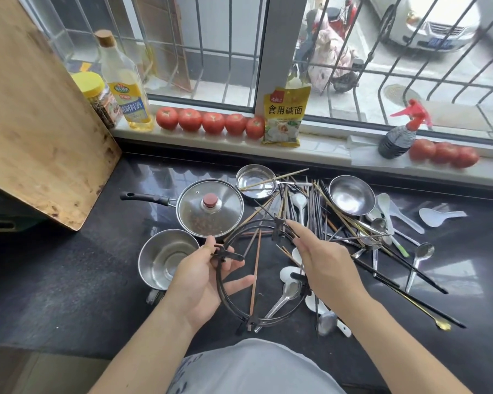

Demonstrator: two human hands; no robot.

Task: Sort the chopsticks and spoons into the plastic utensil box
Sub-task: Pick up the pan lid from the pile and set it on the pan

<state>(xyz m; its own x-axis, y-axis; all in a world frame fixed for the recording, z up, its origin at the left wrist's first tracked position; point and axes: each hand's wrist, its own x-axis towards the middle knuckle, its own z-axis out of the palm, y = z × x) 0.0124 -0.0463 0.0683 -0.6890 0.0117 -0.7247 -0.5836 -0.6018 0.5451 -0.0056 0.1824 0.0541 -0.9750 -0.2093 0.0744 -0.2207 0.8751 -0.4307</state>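
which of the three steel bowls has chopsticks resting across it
The small shallow steel bowl behind the glass-lidded pan: a pale chopstick lies across its rim. The other two hold nothing.
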